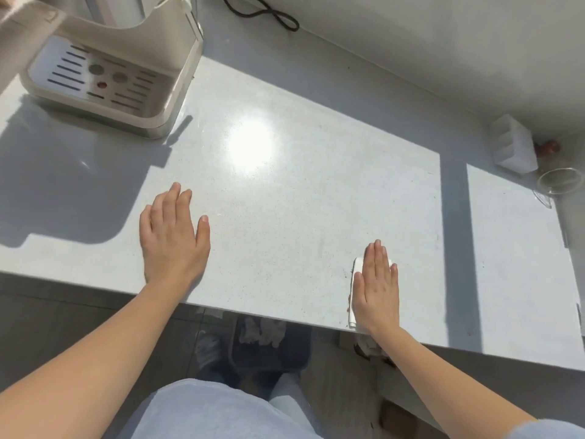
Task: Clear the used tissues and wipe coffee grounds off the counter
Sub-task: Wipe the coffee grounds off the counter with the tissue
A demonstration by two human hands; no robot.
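Observation:
My right hand [376,288] lies flat, fingers together, pressing a folded white tissue [357,267] onto the pale counter [285,223] at its front edge. A thin line of brown coffee grounds [349,299] sits along the tissue's left side. My left hand [172,236] rests palm-down on the counter near the front left, fingers slightly apart, holding nothing. Below the counter edge stands a dark bin [269,346] with crumpled white tissues [261,332] inside.
A cream coffee machine [110,77] with a slotted drip tray stands at the back left. A black cable [262,11] lies by the back wall. At the far right are a white block [516,147] and a clear glass [562,180].

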